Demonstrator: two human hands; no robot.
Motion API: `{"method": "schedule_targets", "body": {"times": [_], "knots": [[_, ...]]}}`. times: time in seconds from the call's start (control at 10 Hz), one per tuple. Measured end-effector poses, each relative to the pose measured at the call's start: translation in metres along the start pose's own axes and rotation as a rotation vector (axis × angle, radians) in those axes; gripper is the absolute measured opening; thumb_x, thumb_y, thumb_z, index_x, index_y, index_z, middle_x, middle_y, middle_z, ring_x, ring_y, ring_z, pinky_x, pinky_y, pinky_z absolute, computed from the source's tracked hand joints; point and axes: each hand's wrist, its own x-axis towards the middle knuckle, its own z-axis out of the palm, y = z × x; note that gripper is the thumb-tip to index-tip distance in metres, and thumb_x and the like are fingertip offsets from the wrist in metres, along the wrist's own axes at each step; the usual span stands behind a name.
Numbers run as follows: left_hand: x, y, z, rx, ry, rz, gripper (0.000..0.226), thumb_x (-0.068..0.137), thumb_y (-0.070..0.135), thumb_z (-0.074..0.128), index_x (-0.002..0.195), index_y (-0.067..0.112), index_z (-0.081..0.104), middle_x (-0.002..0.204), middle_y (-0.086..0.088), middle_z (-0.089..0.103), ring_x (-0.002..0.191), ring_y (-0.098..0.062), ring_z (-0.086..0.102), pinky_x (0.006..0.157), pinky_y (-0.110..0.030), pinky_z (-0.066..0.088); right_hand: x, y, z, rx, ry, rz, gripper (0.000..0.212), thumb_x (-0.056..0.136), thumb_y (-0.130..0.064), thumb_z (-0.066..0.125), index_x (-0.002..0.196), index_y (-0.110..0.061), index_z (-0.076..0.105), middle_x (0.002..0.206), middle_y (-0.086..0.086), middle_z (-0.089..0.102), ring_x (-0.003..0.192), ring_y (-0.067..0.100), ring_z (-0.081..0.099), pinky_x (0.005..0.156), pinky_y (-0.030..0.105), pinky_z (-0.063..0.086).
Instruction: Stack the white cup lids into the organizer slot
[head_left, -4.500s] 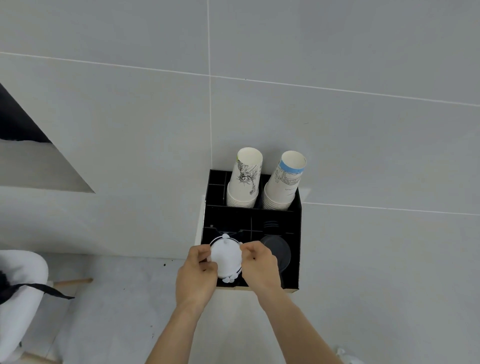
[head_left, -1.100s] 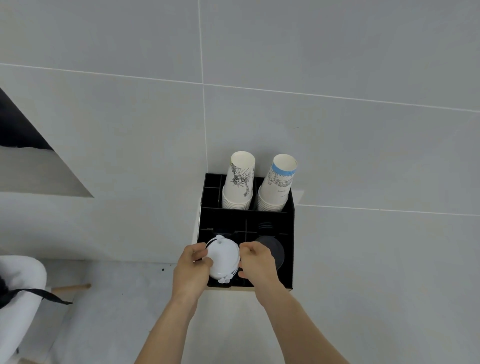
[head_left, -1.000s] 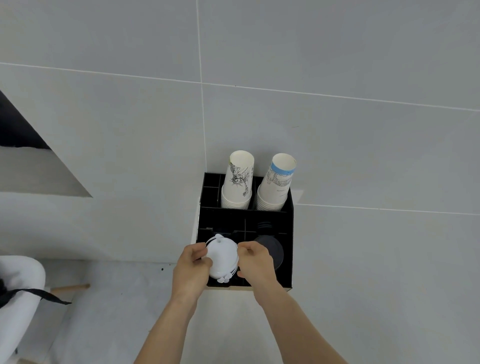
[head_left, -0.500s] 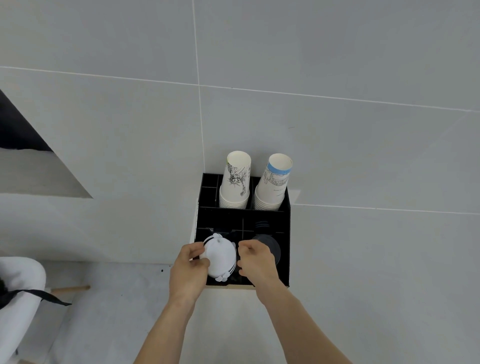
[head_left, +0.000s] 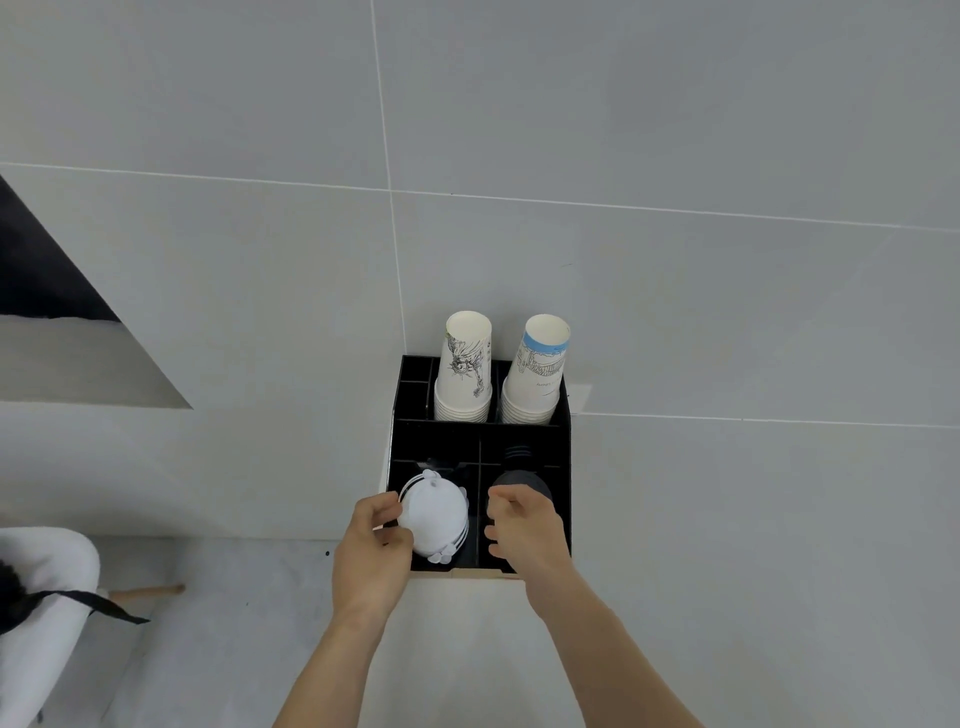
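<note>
A stack of white cup lids (head_left: 435, 514) stands in the front left slot of a black organizer (head_left: 563, 457) against the wall. My left hand (head_left: 371, 551) touches the stack's left edge with thumb and fingers. My right hand (head_left: 522, 535) hovers to the right of the stack, fingers curled and apart from the lids, over the front right slot. That slot holds black lids (head_left: 522, 483), partly hidden by the hand.
Two stacks of paper cups (head_left: 465, 374) (head_left: 537, 374) stand upside down in the organizer's back slots. The organizer sits on a pale shelf edge (head_left: 467, 574) against a grey tiled wall. A person in white (head_left: 41, 597) is at the lower left.
My right hand has let go of the white lid stack and shifted right, over the black lids. My left hand stays on the stack, which sits in the slot.
</note>
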Motion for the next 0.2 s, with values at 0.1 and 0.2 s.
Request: {"method": "schedule_targets", "body": {"times": [0.1, 0.2], "knots": [[-0.009, 0.007, -0.002, 0.08, -0.016, 0.079, 0.043, 0.088, 0.001, 0.054, 0.116, 0.034, 0.056, 0.111, 0.014, 0.066, 0.103, -0.015, 0.064, 0.075, -0.029, 0.047, -0.009, -0.005, -0.015, -0.044, 0.009, -0.03, 0.026, 0.095, -0.027, 0.052, 0.113, -0.028, 0.072, 0.098, -0.002, 0.074, 0.096, 0.028, 0.075, 0.089, 0.049, 0.064], [-0.015, 0.014, 0.001, 0.18, -0.017, 0.215, 0.045, 0.087, 0.005, 0.06, 0.116, 0.039, 0.054, 0.117, 0.012, 0.066, 0.111, -0.016, 0.064, 0.087, -0.031, 0.049, -0.016, -0.01, -0.035, -0.154, 0.058, -0.129, 0.024, 0.098, -0.026, 0.053, 0.115, -0.023, 0.07, 0.101, -0.002, 0.075, 0.098, 0.024, 0.073, 0.093, 0.042, 0.06]]}}
